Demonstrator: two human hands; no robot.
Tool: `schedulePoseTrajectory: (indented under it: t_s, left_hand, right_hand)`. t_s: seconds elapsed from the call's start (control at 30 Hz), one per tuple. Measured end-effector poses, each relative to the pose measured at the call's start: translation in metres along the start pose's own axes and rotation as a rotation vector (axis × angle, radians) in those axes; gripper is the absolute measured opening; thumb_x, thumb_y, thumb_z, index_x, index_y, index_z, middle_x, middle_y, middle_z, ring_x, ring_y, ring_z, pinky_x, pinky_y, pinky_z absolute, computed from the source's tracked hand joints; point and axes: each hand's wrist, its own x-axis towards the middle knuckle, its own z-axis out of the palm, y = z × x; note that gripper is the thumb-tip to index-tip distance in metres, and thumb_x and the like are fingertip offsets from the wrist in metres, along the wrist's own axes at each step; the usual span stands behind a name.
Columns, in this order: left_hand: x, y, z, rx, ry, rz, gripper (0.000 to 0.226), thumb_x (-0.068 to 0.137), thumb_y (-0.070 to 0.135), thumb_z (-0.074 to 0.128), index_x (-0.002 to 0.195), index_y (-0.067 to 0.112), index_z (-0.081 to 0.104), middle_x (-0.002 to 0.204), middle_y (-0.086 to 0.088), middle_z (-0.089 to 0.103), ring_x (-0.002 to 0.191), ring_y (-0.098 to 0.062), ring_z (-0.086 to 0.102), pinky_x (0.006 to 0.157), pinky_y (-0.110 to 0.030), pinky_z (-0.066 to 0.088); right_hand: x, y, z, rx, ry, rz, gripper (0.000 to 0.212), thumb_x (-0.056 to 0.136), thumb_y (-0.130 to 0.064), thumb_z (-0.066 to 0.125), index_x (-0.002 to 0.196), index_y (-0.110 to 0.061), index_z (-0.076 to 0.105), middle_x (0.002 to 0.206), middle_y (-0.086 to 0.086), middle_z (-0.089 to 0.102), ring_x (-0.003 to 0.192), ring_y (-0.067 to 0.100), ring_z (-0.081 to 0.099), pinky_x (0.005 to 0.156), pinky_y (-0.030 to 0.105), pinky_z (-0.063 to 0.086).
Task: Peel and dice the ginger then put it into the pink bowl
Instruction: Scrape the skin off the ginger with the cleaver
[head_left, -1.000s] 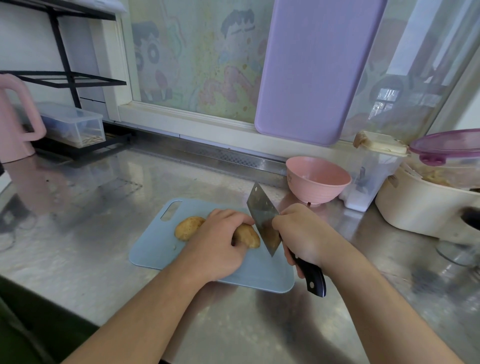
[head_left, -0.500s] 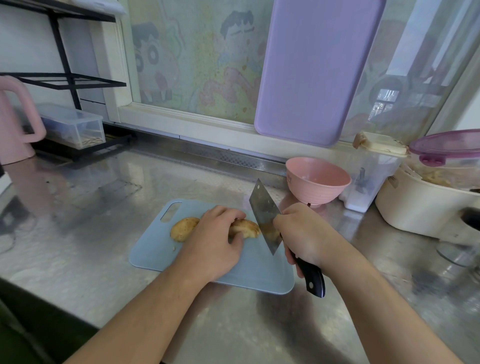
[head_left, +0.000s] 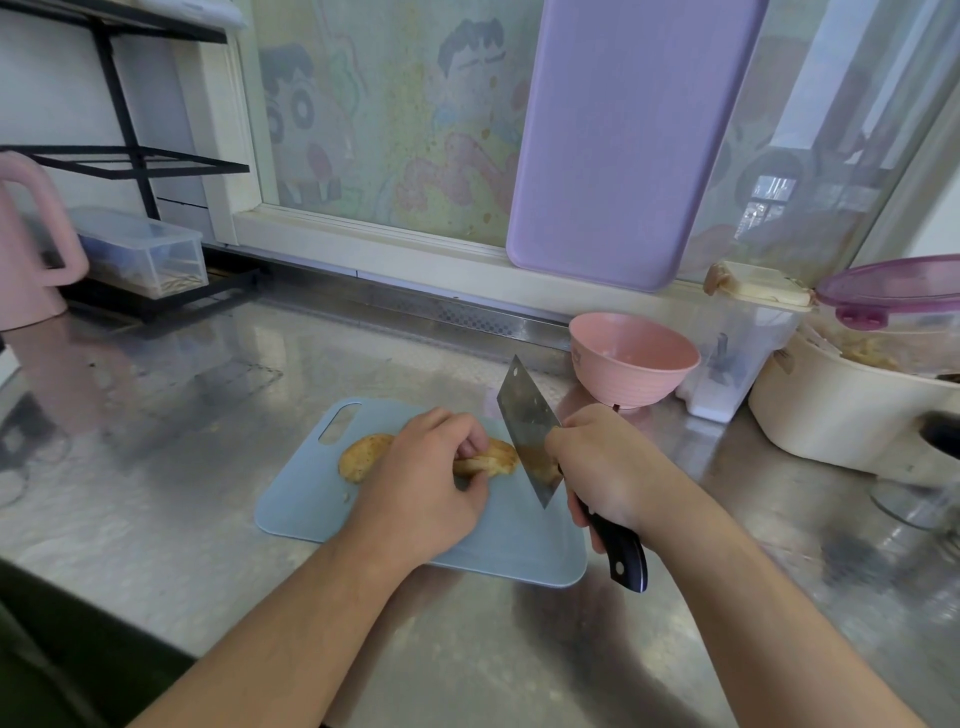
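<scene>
Now my left hand (head_left: 415, 483) pins the ginger (head_left: 485, 457) mid-board; my right hand (head_left: 605, 462) grips the cleaver (head_left: 527, 431). I'd scrape shallowly, fingertips tucked away.

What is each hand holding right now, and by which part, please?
The left hand grips the ginger around its middle; the right hand grips the cleaver where handle meets blade.

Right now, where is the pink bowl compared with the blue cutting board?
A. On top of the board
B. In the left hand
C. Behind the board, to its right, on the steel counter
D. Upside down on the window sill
C: the pink bowl stands upright on the counter, beyond the right far corner of the blue cutting board.
</scene>
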Motion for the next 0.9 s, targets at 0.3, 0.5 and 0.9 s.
schedulePoseTrajectory:
  t_s: [0.3, 0.5, 0.9]
  left_hand:
    - [0.0, -0.001, 0.001, 0.028, -0.027, -0.004, 0.019, 0.088, 0.023, 0.075, 0.09, 0.036, 0.061, 0.093, 0.02, 0.055, 0.095, -0.004, 0.054, 0.081, -0.027, 0.052]
    - [-0.001, 0.003, -0.003, -0.359, -0.049, -0.116, 0.027, 0.092, 0.023, 0.076, 0.11, 0.039, 0.062, 0.087, 0.011, 0.065, 0.082, -0.009, 0.065, 0.073, -0.022, 0.053]
    - [-0.002, 0.001, -0.014, 0.086, -0.111, -0.074, 0.014, 0.096, 0.038, 0.065, 0.109, 0.035, 0.07, 0.089, 0.015, 0.061, 0.08, -0.002, 0.057, 0.064, -0.011, 0.038]
  right_hand:
    - [-0.003, 0.003, -0.002, 0.1, -0.054, -0.032, 0.022, 0.082, 0.0, 0.039, 0.067, 0.003, 0.054, 0.049, 0.022, 0.057, 0.03, 0.03, 0.051, 0.042, 0.026, 0.042]
    - [0.001, 0.005, -0.004, 0.115, -0.016, -0.028, 0.02, 0.085, -0.003, 0.041, 0.069, 0.0, 0.052, 0.05, 0.021, 0.056, 0.032, 0.028, 0.051, 0.042, 0.024, 0.042]
    - [-0.005, 0.004, -0.012, 0.265, -0.034, -0.065, 0.015, 0.083, -0.007, 0.042, 0.072, -0.001, 0.051, 0.05, 0.024, 0.053, 0.03, 0.027, 0.044, 0.043, 0.029, 0.039]
